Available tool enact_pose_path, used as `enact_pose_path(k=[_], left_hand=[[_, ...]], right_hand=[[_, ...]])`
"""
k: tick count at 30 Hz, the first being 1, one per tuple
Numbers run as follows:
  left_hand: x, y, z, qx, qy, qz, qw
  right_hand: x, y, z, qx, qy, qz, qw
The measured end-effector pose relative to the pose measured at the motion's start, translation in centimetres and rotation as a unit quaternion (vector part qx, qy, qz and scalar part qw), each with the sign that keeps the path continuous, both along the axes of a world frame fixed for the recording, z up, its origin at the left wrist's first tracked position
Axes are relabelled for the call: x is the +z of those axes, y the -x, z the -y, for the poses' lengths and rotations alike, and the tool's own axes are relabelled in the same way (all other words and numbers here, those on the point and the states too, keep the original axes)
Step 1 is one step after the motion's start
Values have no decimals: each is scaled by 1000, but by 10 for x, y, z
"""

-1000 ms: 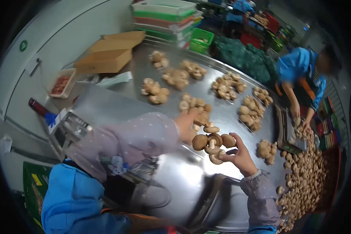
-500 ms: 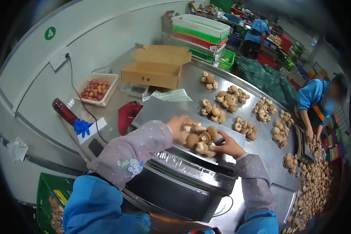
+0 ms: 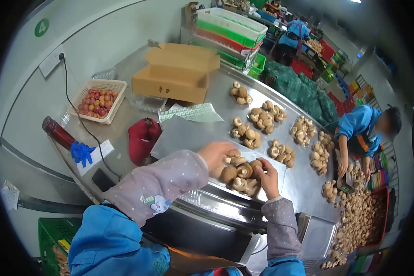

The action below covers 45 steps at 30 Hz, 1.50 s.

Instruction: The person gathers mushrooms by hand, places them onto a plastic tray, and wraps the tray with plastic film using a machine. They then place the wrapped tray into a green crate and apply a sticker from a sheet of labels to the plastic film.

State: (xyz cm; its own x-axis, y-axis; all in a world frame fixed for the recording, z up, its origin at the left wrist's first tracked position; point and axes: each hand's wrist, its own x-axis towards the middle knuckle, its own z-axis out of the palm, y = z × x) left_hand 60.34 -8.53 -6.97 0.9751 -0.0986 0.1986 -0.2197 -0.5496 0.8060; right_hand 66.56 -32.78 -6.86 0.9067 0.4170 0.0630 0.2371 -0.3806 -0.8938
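Note:
A pile of brown-capped mushrooms point(image 3: 240, 172) lies in front of me at the wrapping machine point(image 3: 221, 202), some showing pale stems. My left hand point(image 3: 216, 155) is curled over the left back side of the pile, with its fingers around a mushroom point(image 3: 232, 153). On the opposite side, my right hand point(image 3: 268, 176) bends its fingers and thumb against the mushrooms at the right edge. Both hands are closed. Any tray under the pile is hard to make out. A grey sheet point(image 3: 181, 138) lies just behind the left hand.
Several mushroom portions point(image 3: 263, 118) stand across the steel table point(image 3: 211, 94). An open cardboard box point(image 3: 175, 76), a basket of red fruit point(image 3: 100, 102), a red cap point(image 3: 142, 140) and a flask point(image 3: 60, 132) are left. A co-worker point(image 3: 361, 129) handles loose mushrooms point(image 3: 354, 216) at right.
The view has shifted, moving the surroundings left. My right hand has come up along the pile's right side, its fingers more bent. The left hand now has a mushroom raised at the back.

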Motion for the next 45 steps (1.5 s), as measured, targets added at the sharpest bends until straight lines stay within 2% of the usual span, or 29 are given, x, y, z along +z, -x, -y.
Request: enact_pose_path(k=[2,5,8,9,10,11,12,13,14,15,17,23,24,26,28,29,31,33,35,36,37,38,39,40,41,42,43,44,45], left_hand=[[-1,11,7,43,51,107,992],[2,22,3,33,129,25,991],[36,29,6,33,113,-108,987],[32,29,12,33,112,-111,987],[26,29,21,45,-3,-26,999],[24,29,26,55,-117,60,990],[24,31,26,6,-152,5,988],[28,34,27,6,-152,3,988],[32,36,27,-18,-164,-10,986],[33,37,27,-43,-176,-24,983],[30,35,27,-49,-178,-20,983],[33,40,-1,-54,-137,44,988],[35,47,-17,-50,-129,80,987],[65,84,-62,-160,-214,34,963],[102,121,-75,-227,-428,-14,875],[96,127,-72,-228,-427,-15,875],[74,133,-63,-215,-483,135,838],[48,124,-49,-190,-484,165,838],[33,117,-42,-160,-430,85,885],[28,121,-42,-137,-390,108,904],[30,130,-44,-137,-389,106,905],[38,144,-50,-126,-291,-20,948],[48,154,-57,-111,-185,-145,966],[61,162,-63,-109,-185,-143,966],[79,170,-68,-68,12,-253,965],[98,173,-71,-24,210,-349,913],[121,169,-73,-11,253,-278,926],[122,160,-77,-32,348,-167,922],[131,140,-73,-47,477,-108,871]], right_hand=[[-4,1,0,-3,-54,-33,998],[1,3,3,7,-59,-45,997],[6,3,5,17,-164,-164,973],[10,5,5,24,-197,-202,959],[2,1,8,24,-197,-204,959],[-9,-6,11,41,-92,-139,985],[-18,-10,15,58,15,-72,996],[-7,-4,13,58,15,-74,995],[15,8,8,58,124,97,986],[24,17,4,55,228,261,936],[7,27,2,79,130,152,977],[33,29,28,73,96,91,988],[63,34,47,111,134,197,965],[109,51,93,211,215,266,916],[109,77,128,283,300,229,882],[99,88,131,286,333,268,857],[80,99,115,265,285,255,885],[42,94,110,261,243,294,887],[19,91,104,205,162,255,931],[11,93,109,155,175,155,960],[15,99,118,156,176,153,960],[25,107,129,122,67,-40,989],[37,112,139,82,-45,-230,969],[47,115,151,92,-34,-188,977],[60,115,157,101,-23,-144,984],[86,116,150,82,-140,-166,973],[114,115,141,61,-253,-188,947],[138,102,135,82,-279,-166,942],[155,84,125,102,-305,-145,936]])
